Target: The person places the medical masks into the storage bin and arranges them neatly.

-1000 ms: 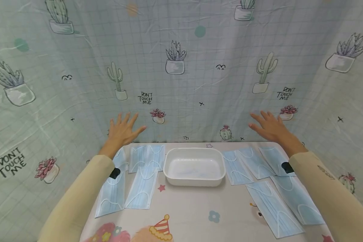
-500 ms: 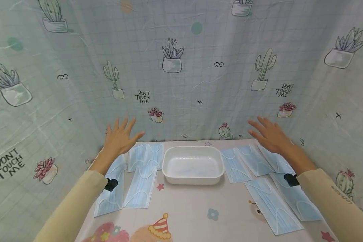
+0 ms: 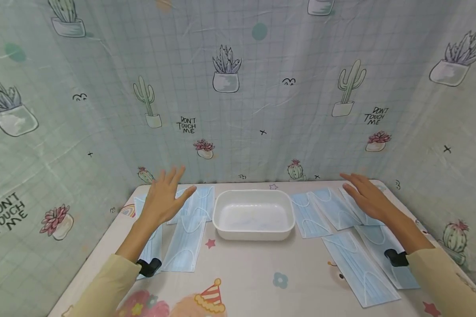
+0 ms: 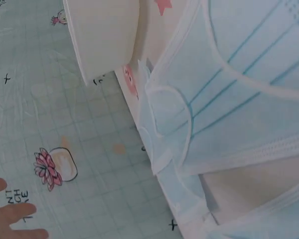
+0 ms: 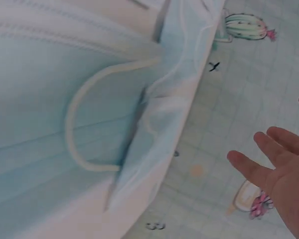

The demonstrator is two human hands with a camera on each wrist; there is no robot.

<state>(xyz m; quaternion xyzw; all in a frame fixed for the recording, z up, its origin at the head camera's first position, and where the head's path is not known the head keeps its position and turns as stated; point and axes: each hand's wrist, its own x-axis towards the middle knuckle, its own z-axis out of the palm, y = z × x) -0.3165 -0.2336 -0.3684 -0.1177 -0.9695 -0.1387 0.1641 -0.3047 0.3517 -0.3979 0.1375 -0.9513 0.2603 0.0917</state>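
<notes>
My left hand (image 3: pixel 164 200) hovers above the blue face masks on the left, its fingers spread and holding nothing. In the left wrist view its fingers (image 4: pixel 17 211) show at the lower left corner, beside a large near face mask (image 4: pixel 249 114). Over the right-hand masks hangs my right hand (image 3: pixel 366 198), fingers extended, with nothing in it; the right wrist view shows the hand (image 5: pixel 284 169) apart from the pale blue mask (image 5: pixel 45 114). Several masks with white ear loops lie flat on each side, among them a left mask (image 3: pixel 185 246) and a right mask (image 3: pixel 361 268).
Between the two groups of masks stands a white rectangular tub (image 3: pixel 254 235) on the patterned tabletop (image 3: pixel 258 281). A cactus-print curtain (image 3: pixel 246 110) rises behind the table's back edge and along both sides. Black straps with small cameras (image 3: pixel 150 267) sit on the wrists.
Both hands have come down and back toward the body, from in front of the curtain to over the masks. The masks and tub lie as before; the view has shifted slightly.
</notes>
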